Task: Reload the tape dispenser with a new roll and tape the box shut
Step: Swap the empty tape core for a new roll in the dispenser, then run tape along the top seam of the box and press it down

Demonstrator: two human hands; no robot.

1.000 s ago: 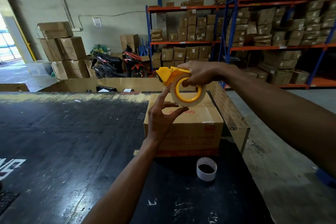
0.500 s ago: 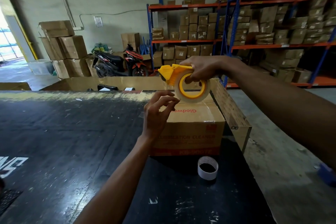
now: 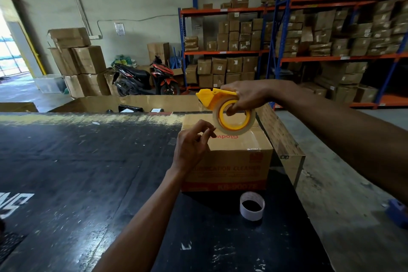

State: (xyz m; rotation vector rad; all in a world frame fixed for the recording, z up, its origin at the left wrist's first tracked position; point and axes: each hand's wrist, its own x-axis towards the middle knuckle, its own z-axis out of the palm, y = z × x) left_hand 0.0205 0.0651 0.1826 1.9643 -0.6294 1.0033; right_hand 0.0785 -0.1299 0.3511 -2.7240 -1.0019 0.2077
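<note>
My right hand [image 3: 247, 97] grips a yellow tape dispenser [image 3: 212, 98] with a roll of clear tape [image 3: 234, 132] mounted on it, held above the brown cardboard box [image 3: 234, 161]. The box stands on the black table, flaps down, red print on its front. My left hand [image 3: 192, 148] hovers just left of the roll, thumb and forefinger pinched together by the roll's lower edge; whether they hold a tape end I cannot tell. An empty white tape core [image 3: 252, 205] lies on the table in front of the box.
The black table [image 3: 88, 172] stretches left and toward me. An open cardboard flap [image 3: 280, 139] stands right of the box. A large open carton [image 3: 132, 102] sits behind the table. A motorbike [image 3: 143, 79], stacked cartons and orange shelving [image 3: 309, 57] fill the background.
My left hand dropped from touching the roll with spread fingers to a pinch just left of it. My right hand kept its hold on the dispenser, which hardly moved.
</note>
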